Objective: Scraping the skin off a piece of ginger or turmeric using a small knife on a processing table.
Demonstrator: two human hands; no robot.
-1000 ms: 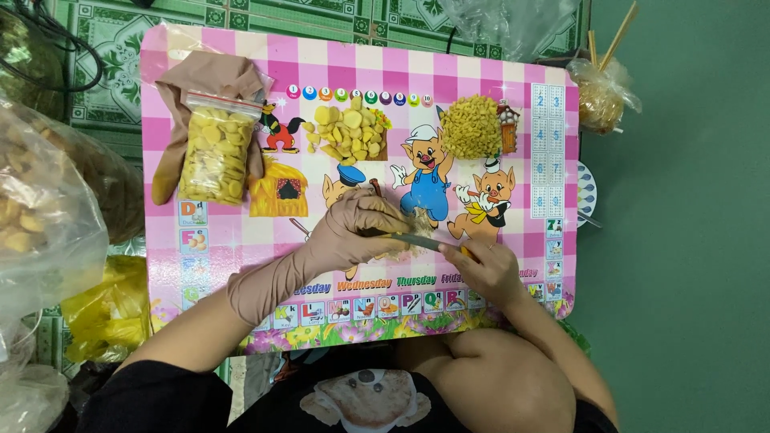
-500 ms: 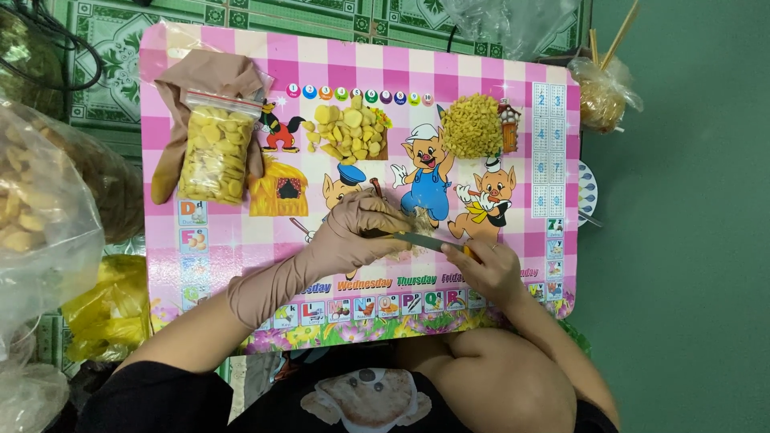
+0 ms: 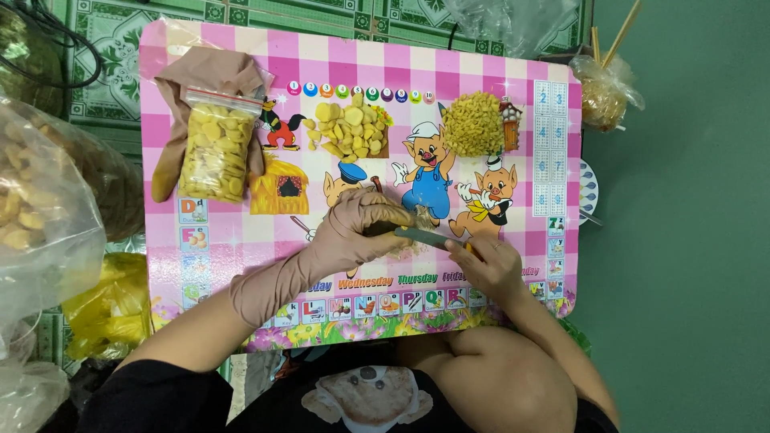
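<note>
We take the pink table (image 3: 241, 240) as landmark. The knife (image 3: 423, 236) lies across its near-centre, blade level, pointing toward the right hand (image 3: 489, 269). The left hand (image 3: 357, 228) — gloved in tan — is closed over the knife's handle, knuckles up, its forearm running back to the table's near-left edge. The blade emerges from these fingers and ends at the bare right hand, whose fingers are pinched on a small yellow piece (image 3: 468, 247) at the blade's tip; how the piece meets the edge we cannot tell. The right wrist rests on the table's near edge. Pale scraps (image 3: 405, 240) lie under the blade. Farther back on the table sit a pile of slices (image 3: 346, 128), a mound of shreds (image 3: 473, 124) to its right, and a bag of slices (image 3: 215, 148) on a spare glove (image 3: 204, 72) — at the far-left corner.
</note>
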